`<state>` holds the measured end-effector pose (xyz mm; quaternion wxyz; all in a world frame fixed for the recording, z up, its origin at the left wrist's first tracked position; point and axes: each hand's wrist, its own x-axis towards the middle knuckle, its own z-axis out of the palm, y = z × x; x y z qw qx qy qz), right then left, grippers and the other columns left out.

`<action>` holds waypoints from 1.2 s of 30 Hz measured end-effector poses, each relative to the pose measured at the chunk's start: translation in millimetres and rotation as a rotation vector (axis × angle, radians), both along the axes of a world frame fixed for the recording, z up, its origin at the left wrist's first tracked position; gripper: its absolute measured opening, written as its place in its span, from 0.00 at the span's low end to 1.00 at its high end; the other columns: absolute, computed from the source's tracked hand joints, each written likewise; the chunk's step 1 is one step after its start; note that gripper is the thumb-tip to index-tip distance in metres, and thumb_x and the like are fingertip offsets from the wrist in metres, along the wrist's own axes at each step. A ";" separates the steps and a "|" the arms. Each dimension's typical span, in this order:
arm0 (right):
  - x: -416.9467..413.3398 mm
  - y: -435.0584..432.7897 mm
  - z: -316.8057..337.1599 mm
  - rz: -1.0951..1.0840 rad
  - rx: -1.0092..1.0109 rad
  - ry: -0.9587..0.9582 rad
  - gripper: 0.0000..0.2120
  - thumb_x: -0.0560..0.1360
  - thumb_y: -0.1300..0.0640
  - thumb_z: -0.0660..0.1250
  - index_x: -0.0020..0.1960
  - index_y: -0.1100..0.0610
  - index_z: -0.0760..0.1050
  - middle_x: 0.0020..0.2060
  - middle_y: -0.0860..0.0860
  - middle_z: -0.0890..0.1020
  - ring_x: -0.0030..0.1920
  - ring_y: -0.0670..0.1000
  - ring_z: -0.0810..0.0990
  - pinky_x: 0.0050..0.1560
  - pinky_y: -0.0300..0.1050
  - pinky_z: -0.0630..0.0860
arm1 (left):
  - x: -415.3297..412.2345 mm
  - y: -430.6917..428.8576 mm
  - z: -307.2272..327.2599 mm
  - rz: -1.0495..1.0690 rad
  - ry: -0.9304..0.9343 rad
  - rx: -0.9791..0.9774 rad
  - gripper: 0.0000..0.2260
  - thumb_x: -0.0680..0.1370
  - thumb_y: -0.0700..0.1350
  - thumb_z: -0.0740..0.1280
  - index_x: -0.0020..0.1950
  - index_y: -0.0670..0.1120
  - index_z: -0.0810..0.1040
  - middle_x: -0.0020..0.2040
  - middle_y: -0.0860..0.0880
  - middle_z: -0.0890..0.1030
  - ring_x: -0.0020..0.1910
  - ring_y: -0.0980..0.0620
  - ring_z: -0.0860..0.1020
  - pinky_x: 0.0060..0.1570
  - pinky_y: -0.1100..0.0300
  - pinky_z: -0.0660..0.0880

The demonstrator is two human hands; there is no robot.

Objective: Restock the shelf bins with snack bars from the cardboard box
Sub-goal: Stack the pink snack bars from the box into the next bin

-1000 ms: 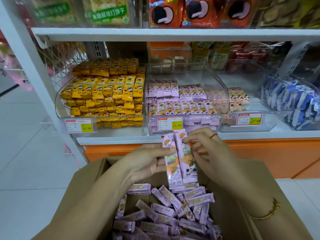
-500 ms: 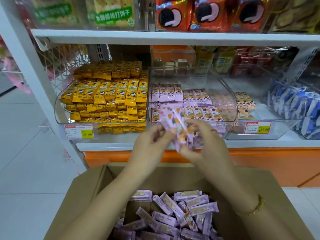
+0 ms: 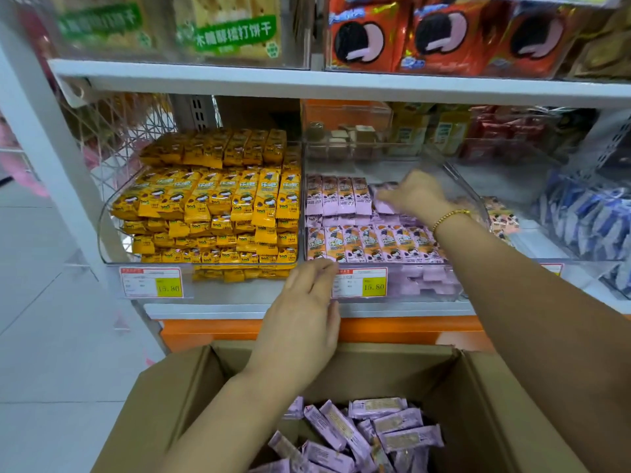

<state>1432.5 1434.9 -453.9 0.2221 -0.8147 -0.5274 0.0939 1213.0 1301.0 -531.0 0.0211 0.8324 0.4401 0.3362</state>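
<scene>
Before the shelf (image 3: 239, 310), cardboard box (image 3: 164, 404) with snack bars (image 3: 375, 435); on the shelf, middle bin (image 3: 426, 285) right of left bin (image 3: 106, 230).

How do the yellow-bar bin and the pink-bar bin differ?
The yellow-bar bin is heaped high; the pink-bar bin sits lower, with bare space at the back. The right hand holds pink bars inside the pink-bar bin; no hand is in the yellow-bar bin. Both are clear plastic, tagged 15.80.

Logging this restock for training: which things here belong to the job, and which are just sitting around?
Job: cardboard box, pink bars, middle bin, right hand holding pink bars, left hand.
Sitting around: yellow bars, blue packets, orange biscuit packs, price tags.
</scene>
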 end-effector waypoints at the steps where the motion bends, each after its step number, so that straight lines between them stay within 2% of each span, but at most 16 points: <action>1: 0.4 6.7 -3.6 0.018 -0.012 0.032 0.24 0.74 0.40 0.67 0.34 0.58 0.65 0.29 0.52 0.70 0.28 0.50 0.69 0.26 0.41 0.62 | -1.1 0.8 0.7 -0.011 -0.008 -0.008 0.20 0.73 0.43 0.64 0.64 0.42 0.75 0.60 0.47 0.76 0.60 0.54 0.68 0.58 0.66 0.67; 4: 0.9 12.6 -9.3 0.057 -0.016 0.099 0.19 0.76 0.42 0.65 0.46 0.60 0.73 0.41 0.56 0.76 0.39 0.53 0.74 0.35 0.42 0.68 | -6.7 3.3 1.6 -0.056 -0.071 -0.040 0.17 0.75 0.43 0.61 0.63 0.43 0.76 0.59 0.49 0.76 0.59 0.55 0.70 0.59 0.68 0.64; 7: -1.3 1.0 -8.9 0.060 -0.047 0.027 0.15 0.78 0.51 0.64 0.54 0.63 0.76 0.49 0.58 0.80 0.44 0.56 0.75 0.42 0.43 0.70 | -16.7 5.0 1.5 -0.075 -0.213 -0.083 0.11 0.75 0.46 0.59 0.51 0.46 0.79 0.49 0.51 0.78 0.51 0.54 0.73 0.53 0.67 0.67; 9: -9.3 -19.3 -3.6 0.074 -0.021 -0.045 0.11 0.78 0.54 0.64 0.50 0.63 0.76 0.46 0.59 0.79 0.43 0.56 0.74 0.41 0.43 0.68 | -23.1 4.5 2.4 -0.036 -0.280 -0.159 0.07 0.75 0.47 0.60 0.44 0.49 0.77 0.42 0.54 0.77 0.43 0.55 0.74 0.43 0.65 0.67; 11: -19.2 -48.2 1.8 0.153 0.074 -0.053 0.11 0.77 0.54 0.65 0.43 0.63 0.76 0.40 0.60 0.79 0.40 0.55 0.75 0.39 0.42 0.69 | -29.4 2.4 1.8 0.002 -0.318 -0.249 0.05 0.74 0.46 0.60 0.42 0.49 0.76 0.39 0.56 0.77 0.39 0.57 0.75 0.37 0.67 0.66; 15: -41.1 -124.4 -1.5 0.475 0.231 0.087 0.15 0.75 0.52 0.69 0.34 0.57 0.71 0.28 0.50 0.73 0.28 0.43 0.69 0.28 0.33 0.63 | -47.8 -16.7 -2.6 0.065 -0.267 -0.365 0.06 0.77 0.43 0.63 0.41 0.51 0.76 0.37 0.57 0.77 0.39 0.61 0.75 0.34 0.73 0.66; 17: -52.3 -156.3 -17.2 0.600 0.212 0.164 0.16 0.74 0.52 0.71 0.32 0.52 0.69 0.26 0.46 0.72 0.28 0.42 0.69 0.29 0.32 0.64 | -61.1 -33.2 -7.1 0.087 -0.158 -0.446 0.06 0.78 0.43 0.64 0.44 0.51 0.77 0.37 0.58 0.77 0.36 0.64 0.75 0.35 0.74 0.67; 19: -60.9 -175.3 -47.8 0.672 0.099 0.196 0.14 0.73 0.51 0.71 0.33 0.52 0.70 0.26 0.45 0.72 0.29 0.41 0.70 0.31 0.33 0.65 | -77.9 -50.2 -18.5 0.138 -0.023 -0.485 0.04 0.79 0.43 0.64 0.47 0.50 0.78 0.40 0.59 0.78 0.33 0.66 0.73 0.37 0.78 0.66; 21: -66.0 -183.6 -90.3 0.703 -0.067 0.206 0.11 0.74 0.50 0.71 0.37 0.54 0.74 0.31 0.45 0.75 0.32 0.42 0.71 0.33 0.34 0.66 | -97.8 -62.2 -37.9 0.173 0.038 -0.546 0.05 0.77 0.42 0.65 0.50 0.49 0.79 0.45 0.56 0.80 0.40 0.64 0.76 0.39 0.79 0.66; 22: -67.1 -185.3 -115.1 0.692 -0.164 0.209 0.10 0.74 0.50 0.70 0.40 0.55 0.75 0.34 0.47 0.77 0.34 0.42 0.72 0.36 0.36 0.68 | -109.3 -67.1 -49.9 0.202 0.052 -0.592 0.06 0.77 0.42 0.66 0.52 0.48 0.79 0.48 0.53 0.81 0.45 0.57 0.79 0.41 0.77 0.67; 24: -68.4 -184.6 -170.8 0.632 -0.367 0.223 0.10 0.74 0.49 0.70 0.46 0.57 0.76 0.40 0.51 0.81 0.41 0.47 0.78 0.42 0.41 0.72 | -134.1 -76.7 -69.8 0.292 0.099 -0.656 0.11 0.76 0.45 0.66 0.57 0.46 0.78 0.55 0.48 0.81 0.51 0.47 0.80 0.48 0.63 0.72; 26: -74.3 -185.0 -221.5 0.552 -0.521 0.239 0.14 0.74 0.50 0.70 0.52 0.59 0.76 0.46 0.53 0.81 0.48 0.53 0.79 0.44 0.43 0.71 | -157.5 -85.8 -83.2 0.351 0.176 -0.680 0.17 0.76 0.44 0.67 0.64 0.44 0.75 0.60 0.45 0.78 0.52 0.44 0.79 0.49 0.57 0.73; 29: -91.1 -190.8 -277.1 0.498 -0.698 0.197 0.18 0.75 0.50 0.69 0.59 0.59 0.71 0.56 0.52 0.77 0.56 0.53 0.76 0.45 0.40 0.66 | -178.8 -94.6 -90.7 0.388 0.230 -0.714 0.23 0.75 0.42 0.68 0.69 0.43 0.70 0.64 0.44 0.76 0.57 0.43 0.77 0.53 0.56 0.71; 32: -107.1 -202.5 -313.4 0.420 -0.855 0.072 0.31 0.72 0.44 0.70 0.67 0.59 0.66 0.66 0.54 0.73 0.65 0.55 0.72 0.60 0.44 0.69 | -187.0 -94.6 -93.3 0.367 0.227 -0.758 0.24 0.76 0.44 0.68 0.71 0.42 0.68 0.67 0.45 0.74 0.61 0.44 0.75 0.58 0.57 0.69; 34: -116.0 -208.8 -330.8 0.334 -0.928 0.084 0.45 0.70 0.38 0.69 0.75 0.62 0.56 0.70 0.56 0.69 0.68 0.56 0.70 0.64 0.48 0.69 | -189.1 -91.6 -94.4 0.344 0.198 -0.774 0.24 0.76 0.43 0.69 0.71 0.42 0.69 0.67 0.45 0.74 0.61 0.44 0.76 0.59 0.57 0.70; 36: -124.1 -211.2 -341.5 0.261 -0.911 0.122 0.51 0.70 0.37 0.70 0.77 0.64 0.48 0.72 0.59 0.64 0.71 0.58 0.66 0.66 0.49 0.68 | -190.6 -87.9 -96.6 0.345 0.157 -0.799 0.24 0.75 0.43 0.69 0.70 0.42 0.70 0.67 0.45 0.73 0.60 0.44 0.76 0.59 0.57 0.70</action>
